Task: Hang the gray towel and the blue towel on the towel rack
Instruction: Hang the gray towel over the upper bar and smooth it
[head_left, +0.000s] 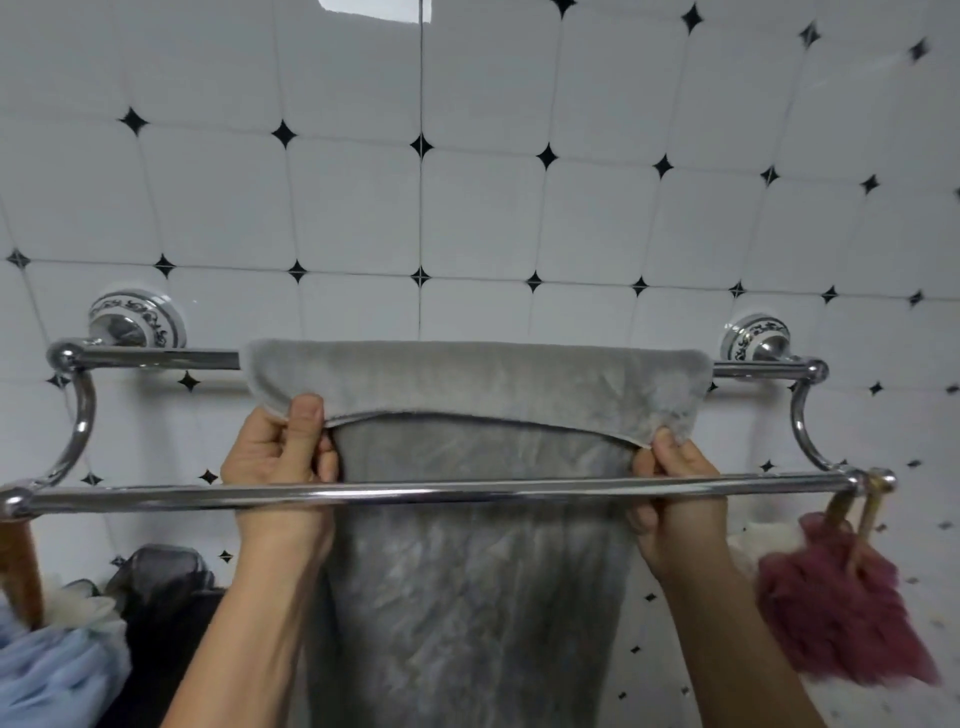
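- A gray towel (467, 379) is draped over the rear bar (156, 358) of a chrome two-bar towel rack (78, 431) fixed to a white tiled wall (467, 208) with small black diamond insets.
- The towel's short flap falls toward the camera; its long panel hangs straight down behind the flap, out of frame at the bottom.
- The left hand (280, 457) pinches the flap's lower left corner, thumb on the front face.
- The right hand (675, 483) pinches the lower right corner in the same way, and the hem sags slightly between the two grips.
- Both forearms rise from below behind the front bar (467, 491), which crosses the view in front of the hands.
- The blue towel (47, 670) lies bunched at the lower left — well below the rack, beside a dark bundle (161, 571).
- A fluffy dark-pink item (831, 613) hangs at the front bar's right end.
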